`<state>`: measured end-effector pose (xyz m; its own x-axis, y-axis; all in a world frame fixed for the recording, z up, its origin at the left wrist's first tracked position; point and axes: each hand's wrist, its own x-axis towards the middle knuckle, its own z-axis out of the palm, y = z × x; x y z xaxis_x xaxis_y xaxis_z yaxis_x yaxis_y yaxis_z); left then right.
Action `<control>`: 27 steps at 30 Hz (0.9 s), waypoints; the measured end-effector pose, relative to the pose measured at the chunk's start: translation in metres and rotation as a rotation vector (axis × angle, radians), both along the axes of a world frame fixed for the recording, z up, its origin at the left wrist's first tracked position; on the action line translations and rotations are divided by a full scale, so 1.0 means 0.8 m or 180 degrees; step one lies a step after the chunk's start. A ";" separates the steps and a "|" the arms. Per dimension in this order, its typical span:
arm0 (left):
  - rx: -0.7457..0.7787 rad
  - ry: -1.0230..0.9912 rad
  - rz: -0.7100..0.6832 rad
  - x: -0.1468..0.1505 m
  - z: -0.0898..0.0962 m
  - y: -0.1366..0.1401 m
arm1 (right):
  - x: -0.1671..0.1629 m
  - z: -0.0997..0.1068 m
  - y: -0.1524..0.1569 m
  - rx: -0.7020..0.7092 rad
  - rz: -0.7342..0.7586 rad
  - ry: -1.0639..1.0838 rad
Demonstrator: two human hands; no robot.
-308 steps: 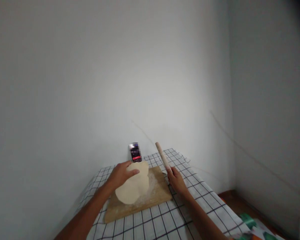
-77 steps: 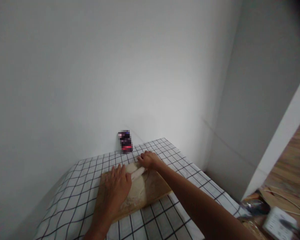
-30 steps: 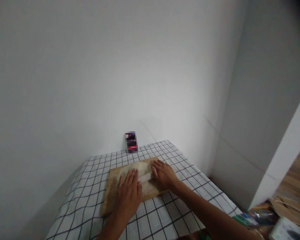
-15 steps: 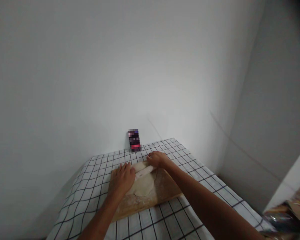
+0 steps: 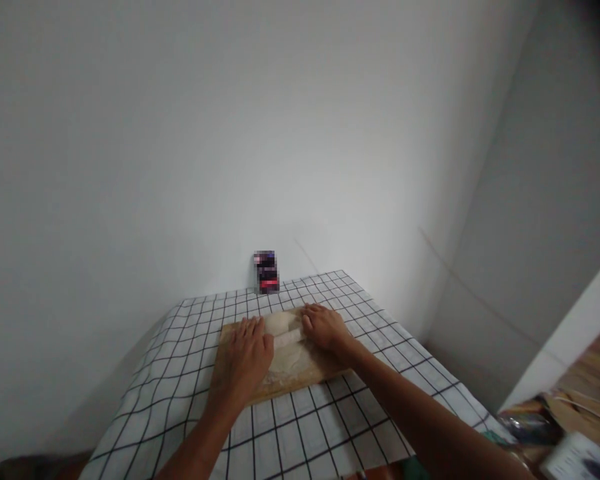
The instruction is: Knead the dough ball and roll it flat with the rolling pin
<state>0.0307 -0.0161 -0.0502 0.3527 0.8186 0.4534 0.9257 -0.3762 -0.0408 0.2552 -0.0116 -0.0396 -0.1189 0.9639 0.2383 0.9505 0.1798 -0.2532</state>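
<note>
A pale rolling pin [image 5: 288, 338] lies across a flat sheet of dough [image 5: 286, 360], with dough showing on both its near and far sides. The dough rests on a floured wooden board [image 5: 270, 393]. Over the pin's left end, my left hand [image 5: 251, 350] presses palm down, its fingers pointing away from me. At the other end my right hand [image 5: 326, 327] is laid over the pin, fingers bent forward and turned to the left. Both ends of the pin are hidden beneath my hands.
A checked cloth [image 5: 310, 427] covers the table under the board. Against the white wall [image 5: 280, 133] at the back leans a blurred-out dark upright item [image 5: 267, 272]. Assorted items, including a clear plastic-wrapped one [image 5: 530, 427], lie beyond the table's right side.
The pin has shifted slightly over the dough with both hands. My right hand's fingers lie flatter over it. The view has tilted a little, showing more at the lower right.
</note>
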 end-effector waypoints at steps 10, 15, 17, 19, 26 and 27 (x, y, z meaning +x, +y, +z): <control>0.0113 -0.0101 -0.0480 -0.012 -0.017 -0.080 | 0.001 -0.025 -0.085 0.0256 0.0037 0.0119; 0.0161 -0.0123 -0.0613 -0.021 -0.022 -0.095 | -0.002 -0.029 -0.096 0.0236 0.0010 0.0138; 0.0068 -0.0109 -0.0557 -0.020 -0.022 -0.083 | -0.003 -0.023 -0.087 0.0207 0.0023 0.0080; 0.0028 -0.0093 -0.0494 -0.018 -0.023 -0.065 | -0.004 -0.014 -0.071 0.0189 0.0053 -0.0016; 0.0146 0.0190 -0.0024 -0.007 -0.024 -0.012 | -0.006 0.013 0.011 -0.0014 0.0187 -0.0126; 0.0127 0.0181 0.0025 -0.007 -0.024 -0.008 | -0.006 0.015 0.024 -0.0065 0.0241 -0.0136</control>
